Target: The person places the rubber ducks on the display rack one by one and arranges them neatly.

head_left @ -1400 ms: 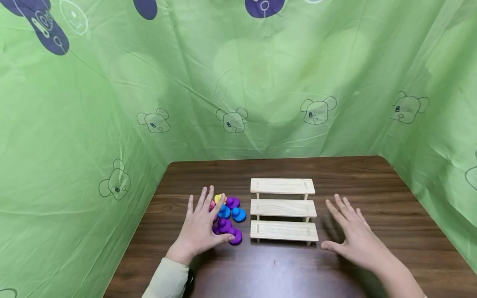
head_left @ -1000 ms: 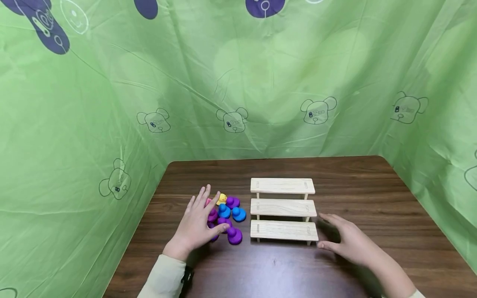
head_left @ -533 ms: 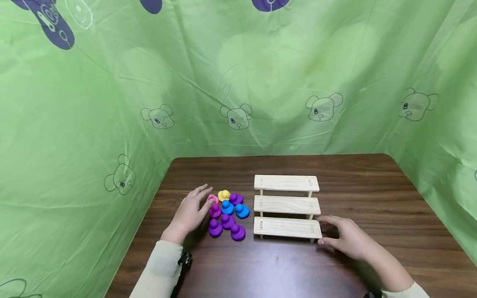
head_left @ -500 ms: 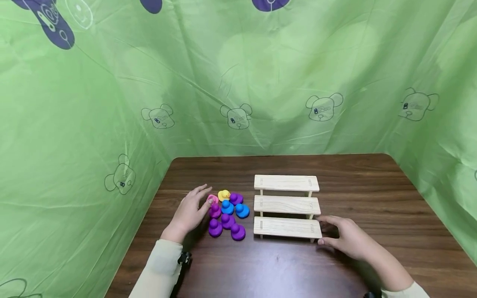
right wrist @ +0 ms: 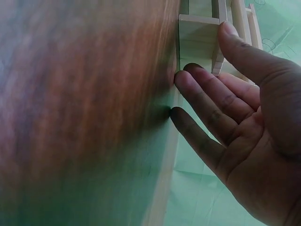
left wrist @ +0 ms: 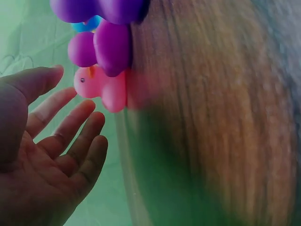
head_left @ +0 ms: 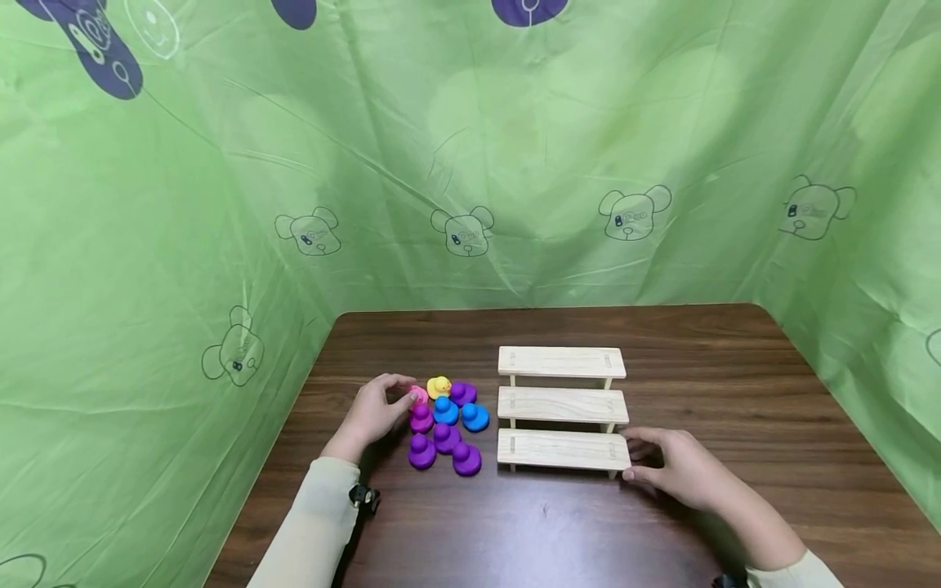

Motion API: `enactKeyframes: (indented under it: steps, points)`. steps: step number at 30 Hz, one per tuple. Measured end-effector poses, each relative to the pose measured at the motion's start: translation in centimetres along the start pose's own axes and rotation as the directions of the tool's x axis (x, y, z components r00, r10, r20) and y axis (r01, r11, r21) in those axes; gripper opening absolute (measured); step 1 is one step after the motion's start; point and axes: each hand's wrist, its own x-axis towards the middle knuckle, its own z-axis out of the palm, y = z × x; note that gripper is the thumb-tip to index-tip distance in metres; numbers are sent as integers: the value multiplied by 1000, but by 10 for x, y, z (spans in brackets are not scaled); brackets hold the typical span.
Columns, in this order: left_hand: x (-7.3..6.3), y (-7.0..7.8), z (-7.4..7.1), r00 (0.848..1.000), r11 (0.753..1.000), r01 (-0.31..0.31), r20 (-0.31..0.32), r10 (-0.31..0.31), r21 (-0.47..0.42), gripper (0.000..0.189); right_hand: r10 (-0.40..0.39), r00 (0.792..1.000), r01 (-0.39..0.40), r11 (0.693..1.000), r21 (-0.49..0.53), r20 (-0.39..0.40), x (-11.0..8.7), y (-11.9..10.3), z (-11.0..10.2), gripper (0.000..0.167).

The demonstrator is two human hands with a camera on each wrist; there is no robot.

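Small rubber ducks lie grouped on the table in the head view, a pink duck (head_left: 418, 396) at the group's left edge beside a yellow duck (head_left: 439, 387). Reaching in from the left, my left hand (head_left: 375, 411) has its thumb and fingertips right by the pink duck. The left wrist view shows thumb and fingers apart, with the pink duck (left wrist: 114, 89) just beyond their tips. At the right end of the front tier of a wooden step rack (head_left: 562, 449), my right hand (head_left: 684, 465) has thumb and fingers loosely bent around the corner; whether they press it I cannot tell.
Two blue ducks (head_left: 474, 417), a magenta duck (head_left: 421, 418) and several purple ducks (head_left: 466, 459) sit close together left of the rack. Green printed cloth (head_left: 470, 163) hangs behind and at both sides of the brown table (head_left: 544, 531).
My left hand has come down beside the pink duck, its spread fingers drawing in. My right hand has moved left to the rack's end and lowered. The ducks stay in place.
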Motion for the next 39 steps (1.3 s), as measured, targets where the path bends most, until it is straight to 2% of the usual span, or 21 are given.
enactKeyframes:
  steps: [7,14,20,24,31,39]
  points:
    - [8,-9,6,996,992,90,15,-89,-85,27,9,1000,-9,1000,3,-1,0,-1,0,50]
    - [9,-7,8,992,988,127,-8,-128,-83,25,9,1000,-9,1000,-2,-6,0,1,1,50]
    - [7,-3,7,991,993,122,-60,-122,-10,22,9,1000,-9,1000,-7,-5,0,1,1,49]
    - [6,-2,7,991,993,117,-62,-115,30,20,6,1000,-6,1000,-15,-7,1,1,1,48]
    - [4,-2,8,992,994,107,-77,-105,33,22,17,1000,-17,999,-28,-4,1,0,0,49]
    - [2,-3,9,985,995,83,-157,-73,58,22,7,1000,-7,1000,-25,-6,1,1,0,49]
